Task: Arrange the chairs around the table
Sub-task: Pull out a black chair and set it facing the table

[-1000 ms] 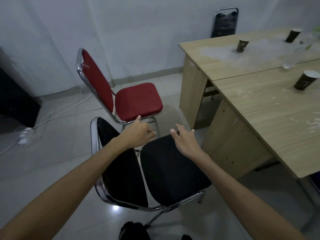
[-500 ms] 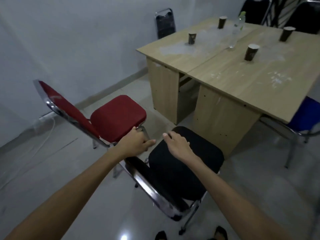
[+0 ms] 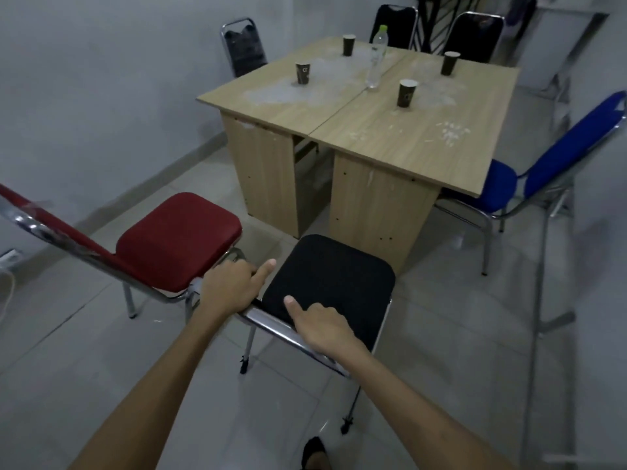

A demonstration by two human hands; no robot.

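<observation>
A black chair (image 3: pixel 334 276) with a chrome frame stands in front of me, its seat facing the wooden table (image 3: pixel 400 130). My left hand (image 3: pixel 232 286) grips the left end of its backrest top. My right hand (image 3: pixel 322 329) grips the same chrome backrest edge further right, thumb pointing up onto the seat side. A red chair (image 3: pixel 176 239) stands just left of the black one, also facing the table. A blue chair (image 3: pixel 556 164) sits at the table's right side. Two black chairs (image 3: pixel 475 35) stand behind the table and another black chair (image 3: pixel 242 45) at its far left.
Several dark paper cups (image 3: pixel 406 93) and a clear plastic bottle (image 3: pixel 376 59) stand on the table. A white wall runs along the left. Metal stand legs (image 3: pixel 543 266) rise at the right. A white cable (image 3: pixel 6 283) lies at the far left on the tiled floor.
The black chair has turned and moved toward the table's near side, its seat now facing the table. Both hands stayed on its backrest. My view swung right, revealing more chairs.
</observation>
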